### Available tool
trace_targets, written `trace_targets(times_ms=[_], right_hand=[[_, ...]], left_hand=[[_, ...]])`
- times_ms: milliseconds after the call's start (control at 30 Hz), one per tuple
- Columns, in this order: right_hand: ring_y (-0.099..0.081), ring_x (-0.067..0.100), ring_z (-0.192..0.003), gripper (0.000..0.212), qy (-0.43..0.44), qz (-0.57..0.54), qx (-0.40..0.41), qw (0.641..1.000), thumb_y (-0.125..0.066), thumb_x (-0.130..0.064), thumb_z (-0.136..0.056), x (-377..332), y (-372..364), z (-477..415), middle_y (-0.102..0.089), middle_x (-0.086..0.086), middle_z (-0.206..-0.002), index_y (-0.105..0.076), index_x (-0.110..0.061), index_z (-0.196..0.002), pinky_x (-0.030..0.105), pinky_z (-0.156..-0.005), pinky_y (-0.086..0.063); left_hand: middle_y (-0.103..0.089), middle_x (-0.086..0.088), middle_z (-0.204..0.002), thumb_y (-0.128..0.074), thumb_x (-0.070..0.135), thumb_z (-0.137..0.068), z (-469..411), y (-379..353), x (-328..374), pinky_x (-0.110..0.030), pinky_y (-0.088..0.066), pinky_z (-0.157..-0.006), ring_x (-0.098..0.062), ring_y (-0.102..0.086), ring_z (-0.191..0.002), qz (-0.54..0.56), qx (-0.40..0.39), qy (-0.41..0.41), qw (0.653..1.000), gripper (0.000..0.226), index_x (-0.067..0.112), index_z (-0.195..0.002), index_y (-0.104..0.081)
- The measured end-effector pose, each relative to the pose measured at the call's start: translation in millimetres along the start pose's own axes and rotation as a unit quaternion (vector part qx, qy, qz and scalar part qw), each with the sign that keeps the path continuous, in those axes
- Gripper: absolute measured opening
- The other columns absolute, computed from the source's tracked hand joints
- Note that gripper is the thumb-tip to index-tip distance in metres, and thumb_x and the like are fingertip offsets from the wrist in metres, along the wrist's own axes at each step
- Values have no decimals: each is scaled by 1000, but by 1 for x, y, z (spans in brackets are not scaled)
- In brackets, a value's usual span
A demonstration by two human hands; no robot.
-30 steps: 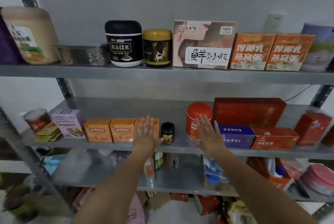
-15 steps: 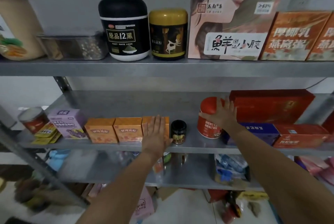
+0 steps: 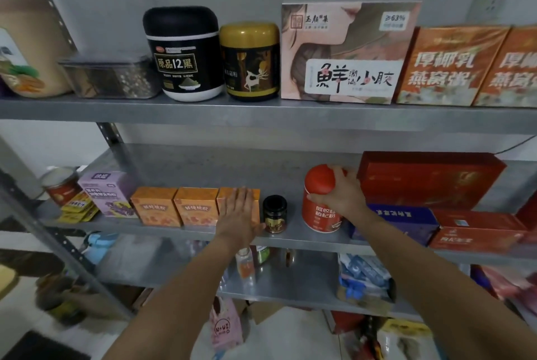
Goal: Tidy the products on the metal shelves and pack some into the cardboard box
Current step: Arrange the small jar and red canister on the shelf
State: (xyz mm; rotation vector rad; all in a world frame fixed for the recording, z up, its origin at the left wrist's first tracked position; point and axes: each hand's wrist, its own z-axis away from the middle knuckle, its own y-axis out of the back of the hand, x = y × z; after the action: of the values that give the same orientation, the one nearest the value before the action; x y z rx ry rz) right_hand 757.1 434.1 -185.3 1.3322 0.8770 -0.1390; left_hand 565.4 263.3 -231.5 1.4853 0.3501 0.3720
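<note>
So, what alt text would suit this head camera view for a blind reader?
A person's right hand grips a red canister on the middle shelf, while the left hand lies flat against the last of three orange boxes. A small dark jar stands between the hands.

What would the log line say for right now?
phase: tidying middle shelf | right hand: grips red jar | left hand: flat against orange box

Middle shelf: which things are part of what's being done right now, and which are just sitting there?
In use: red jar, gripped; rightmost orange box, pressed flat.
Lying about: small black jar, purple box, blue box, large red box.
</note>
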Motion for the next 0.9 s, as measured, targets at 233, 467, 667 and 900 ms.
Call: trace_targets(times_ms=[233, 467, 667, 900], right_hand=[[-43, 32, -127, 98, 18, -39, 14, 999, -89, -44, -58, 1, 9, 15, -40, 8, -142, -38, -30, -141, 45, -99, -44], [-60, 21, -106, 84, 77, -219, -78, 970, -93, -22, -56, 4, 44, 42, -56, 1, -125, -52, -32, -130, 36, -83, -54], [-61, 20, -103, 73, 84, -357, -131, 921, -88, -29, -58, -4, 84, 84, -56, -4, -122, -57, -37, -123, 32, -76, -55], [-65, 21, -93, 76, 4, -375, -104, 921, -81, -40, -62, -19, 78, 103, -58, 2, -121, -49, -34, -132, 30, -69, -55]], left_hand=[[14, -11, -163, -53, 34, -97, 11, 18, 14, -43, 10, -119, -27, 14, -150, 46, 47, 4, 998, 83, 14, -156, 2], [-11, -6, -162, -47, 37, -101, 23, 28, 61, -38, -22, -119, -24, -14, -149, 411, 114, 16, 904, 57, 18, -152, -30], [-68, -5, -123, -23, 63, -98, 42, 33, 107, -47, -41, -110, -24, -61, -119, 720, -88, 66, 686, 61, 23, -118, -65], [-69, -15, -119, -34, 61, -97, 73, 16, 128, -49, -49, -97, -32, -67, -106, 867, -159, 75, 466, 62, 13, -126, -62]])
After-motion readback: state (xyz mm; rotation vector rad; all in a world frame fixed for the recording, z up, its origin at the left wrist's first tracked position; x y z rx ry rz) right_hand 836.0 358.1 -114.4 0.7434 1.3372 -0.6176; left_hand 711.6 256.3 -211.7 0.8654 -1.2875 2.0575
